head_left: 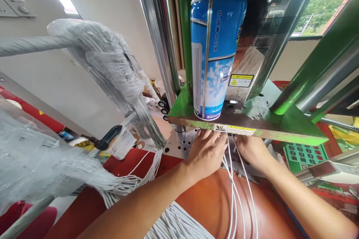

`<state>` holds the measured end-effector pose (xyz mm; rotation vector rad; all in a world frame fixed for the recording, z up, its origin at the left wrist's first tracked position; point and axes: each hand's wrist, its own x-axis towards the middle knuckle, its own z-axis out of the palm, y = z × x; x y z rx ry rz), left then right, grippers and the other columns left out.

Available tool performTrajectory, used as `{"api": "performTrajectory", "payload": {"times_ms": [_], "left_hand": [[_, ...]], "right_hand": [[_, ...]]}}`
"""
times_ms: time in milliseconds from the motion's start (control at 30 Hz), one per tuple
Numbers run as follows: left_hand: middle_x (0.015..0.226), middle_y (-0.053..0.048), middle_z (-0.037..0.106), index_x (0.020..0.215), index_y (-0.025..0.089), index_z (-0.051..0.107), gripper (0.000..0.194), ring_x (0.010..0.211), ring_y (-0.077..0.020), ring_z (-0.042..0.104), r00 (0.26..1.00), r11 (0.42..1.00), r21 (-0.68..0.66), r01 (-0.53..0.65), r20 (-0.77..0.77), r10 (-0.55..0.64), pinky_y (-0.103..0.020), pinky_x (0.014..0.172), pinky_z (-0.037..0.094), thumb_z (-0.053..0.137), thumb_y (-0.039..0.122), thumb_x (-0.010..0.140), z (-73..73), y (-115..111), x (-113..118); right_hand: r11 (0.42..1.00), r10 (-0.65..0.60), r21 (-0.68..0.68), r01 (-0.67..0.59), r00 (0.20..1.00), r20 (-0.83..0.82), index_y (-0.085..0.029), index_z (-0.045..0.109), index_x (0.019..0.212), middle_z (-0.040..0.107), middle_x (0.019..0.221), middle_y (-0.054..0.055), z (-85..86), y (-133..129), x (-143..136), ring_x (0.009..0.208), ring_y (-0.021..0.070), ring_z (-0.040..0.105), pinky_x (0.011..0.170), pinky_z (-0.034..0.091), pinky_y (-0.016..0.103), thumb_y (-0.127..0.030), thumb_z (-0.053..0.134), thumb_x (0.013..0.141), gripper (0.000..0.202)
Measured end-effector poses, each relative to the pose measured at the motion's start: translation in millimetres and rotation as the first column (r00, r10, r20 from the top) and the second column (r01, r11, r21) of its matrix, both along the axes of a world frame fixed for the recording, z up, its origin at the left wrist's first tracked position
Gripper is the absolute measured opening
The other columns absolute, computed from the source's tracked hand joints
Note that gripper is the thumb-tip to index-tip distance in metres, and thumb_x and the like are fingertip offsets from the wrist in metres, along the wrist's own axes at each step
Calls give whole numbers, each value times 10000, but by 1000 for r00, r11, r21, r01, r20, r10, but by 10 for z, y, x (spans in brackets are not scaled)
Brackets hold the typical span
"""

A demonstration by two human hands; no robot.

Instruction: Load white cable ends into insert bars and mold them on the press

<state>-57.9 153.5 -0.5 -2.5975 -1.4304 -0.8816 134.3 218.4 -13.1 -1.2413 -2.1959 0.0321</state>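
My left hand (209,151) is under the front edge of the green machine plate (283,133), back up, fingers bent and partly hidden by the plate. Several thin white cables (232,183) run down from beside its fingertips onto the red-brown surface (204,198). To the right, my right hand (251,151) reaches under the same plate, its fingertips out of sight; one white cable passes close to its left side. What either hand holds is hidden. A perforated metal plate (183,143) lies to the left of my left hand.
A blue spray can (214,52) stands on the green plate, near metal posts (157,26). Plastic-wrapped cable bundles (112,71) hang at the left. Loose white cables (179,222) spread below my left forearm. Green circuit boards (304,153) lie right.
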Motion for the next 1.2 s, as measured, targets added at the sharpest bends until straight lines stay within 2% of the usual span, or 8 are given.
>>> {"api": "performTrajectory", "payload": {"times_ms": [100, 200, 433, 600, 733, 800, 967, 1200], "left_hand": [[1437, -164, 583, 1393, 127, 575, 418, 1379, -342, 470, 996, 997, 32, -73, -58, 75, -571, 1229, 266, 486, 283, 1015, -82, -49, 22], [1487, -151, 550, 1459, 118, 518, 491, 1427, -330, 431, 983, 990, 35, -135, -122, 138, -585, 1271, 190, 485, 265, 992, -159, -87, 63], [1486, -165, 549, 1452, 102, 526, 525, 1409, -349, 447, 980, 988, 34, -149, -128, 152, -590, 1263, 200, 486, 231, 944, -182, -29, 98], [1442, -183, 577, 1391, 92, 578, 497, 1340, -358, 504, 983, 991, 26, -134, -120, 136, -576, 1226, 269, 502, 219, 917, -179, -9, 85], [1423, -191, 587, 1395, 87, 580, 506, 1301, -367, 523, 986, 992, 59, -114, -112, 120, -569, 1186, 319, 518, 248, 919, -207, 16, 94], [1386, -186, 612, 1377, 92, 597, 488, 1276, -366, 537, 985, 989, 86, -124, -113, 133, -564, 1166, 339, 519, 234, 917, -242, 47, 103], [1270, -178, 667, 1255, 94, 672, 390, 1186, -361, 578, 973, 967, 215, -139, -152, 174, -547, 1096, 398, 536, 208, 908, -391, 182, 98], [1128, -161, 705, 1136, 104, 714, 299, 1064, -324, 614, 964, 950, 285, -131, -187, 189, -509, 1050, 444, 514, 207, 940, -553, 326, 98]], "right_hand": [[997, 49, 53, -56, 992, 120, -137, 569, 1394, 628, 1369, 156, -127, -412, -89, 1298, 332, 530, 1120, 381, 545, -143, 380, 950, 483], [994, -22, 110, -4, 973, 230, -102, 420, 1531, 540, 1495, 152, -220, -608, -213, 1375, 328, 452, 1192, 235, 595, -103, 374, 959, 573], [995, -93, 52, 85, 975, 199, -122, 552, 1386, 633, 1341, 150, -134, -517, -329, 1262, 316, 520, 1123, 314, 521, -124, 430, 957, 445], [997, -80, 7, 81, 960, 270, -140, 627, 1248, 674, 1263, 143, -85, -527, -297, 1202, 325, 547, 1045, 348, 491, -154, 484, 969, 313], [996, -85, 45, 74, 938, 336, -141, 576, 1357, 676, 1267, 138, -44, -556, -289, 1136, 333, 569, 998, 340, 508, -122, 467, 965, 408], [995, -94, 64, 76, 925, 369, -119, 591, 1338, 678, 1250, 153, -36, -546, -313, 1128, 338, 572, 998, 329, 507, -113, 464, 963, 396], [988, -153, 78, 133, 901, 406, -142, 666, 1173, 715, 1038, 128, -86, -438, -387, 969, 316, 598, 898, 344, 451, -137, 491, 974, 265], [984, -167, 116, 135, 922, 349, -109, 657, 1174, 695, 1123, 165, -206, -376, -416, 1030, 327, 581, 940, 349, 459, -154, 466, 993, 267]]}}
